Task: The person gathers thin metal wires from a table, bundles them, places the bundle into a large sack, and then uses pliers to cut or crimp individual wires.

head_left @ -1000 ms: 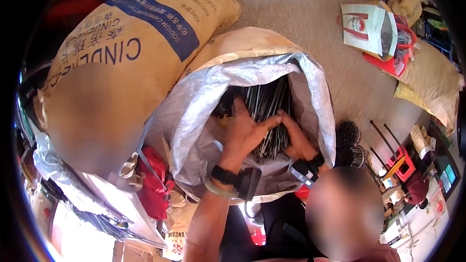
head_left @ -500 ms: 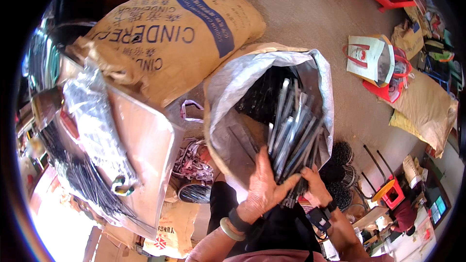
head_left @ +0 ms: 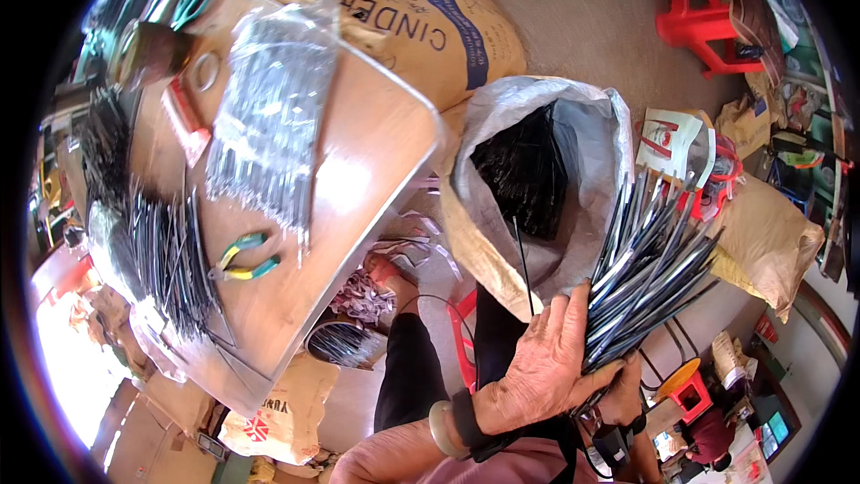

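A thick bundle of thin black strips [head_left: 643,269] fans upward and to the right in front of me, just right of the open sack. My right hand [head_left: 621,397] grips its lower end, partly hidden behind my left hand and the strips. My left hand [head_left: 548,360] lies along the bundle's lower left side, thumb across its base and fingers pressed to it. A single black strip [head_left: 522,255] stands up by my left fingertips, over the sack's rim. Inside the silver-lined sack [head_left: 475,246] sits a dark plastic bag of black material [head_left: 524,175].
On the table [head_left: 358,179] at left lie a clear bag of strips [head_left: 273,116], loose black strips [head_left: 175,260] and green-and-yellow pliers [head_left: 244,257]. A full brown sack [head_left: 403,27] lies behind. Red stools [head_left: 699,18] stand far right; a person [head_left: 721,435] sits lower right.
The bundle has moved from over the sack's opening to its right side, with its strips fanned wider. My view has shifted, bringing more of the table into sight.
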A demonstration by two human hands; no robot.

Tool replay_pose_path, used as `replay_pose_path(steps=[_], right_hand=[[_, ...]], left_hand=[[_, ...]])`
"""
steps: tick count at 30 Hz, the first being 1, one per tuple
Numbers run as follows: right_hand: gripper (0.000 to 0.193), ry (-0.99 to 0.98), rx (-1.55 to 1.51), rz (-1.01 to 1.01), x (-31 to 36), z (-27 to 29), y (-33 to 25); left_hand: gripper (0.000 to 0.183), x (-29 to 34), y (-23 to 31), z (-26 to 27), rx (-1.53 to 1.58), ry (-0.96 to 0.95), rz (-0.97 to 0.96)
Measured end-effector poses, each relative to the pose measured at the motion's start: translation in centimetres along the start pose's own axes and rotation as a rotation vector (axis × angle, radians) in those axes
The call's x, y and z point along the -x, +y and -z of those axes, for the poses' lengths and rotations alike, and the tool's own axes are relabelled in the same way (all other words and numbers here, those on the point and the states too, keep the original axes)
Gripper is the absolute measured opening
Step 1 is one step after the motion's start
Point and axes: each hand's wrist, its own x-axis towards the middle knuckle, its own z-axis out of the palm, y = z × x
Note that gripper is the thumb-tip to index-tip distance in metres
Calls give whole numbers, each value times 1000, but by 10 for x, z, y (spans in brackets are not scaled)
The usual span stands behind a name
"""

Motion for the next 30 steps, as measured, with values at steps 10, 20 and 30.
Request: replay_pose_path(steps=[10,20,30], right_hand=[[83,-179,463,300,63,-124,47],[45,-650,187,-76,61,-407,176],[54,-697,1226,425,-21,-511,229]], left_hand=[[102,119,49,135,-127,251,-59],[93,243,-14,356,-22,558,121],[58,257,-130,495,-683,445,252]])
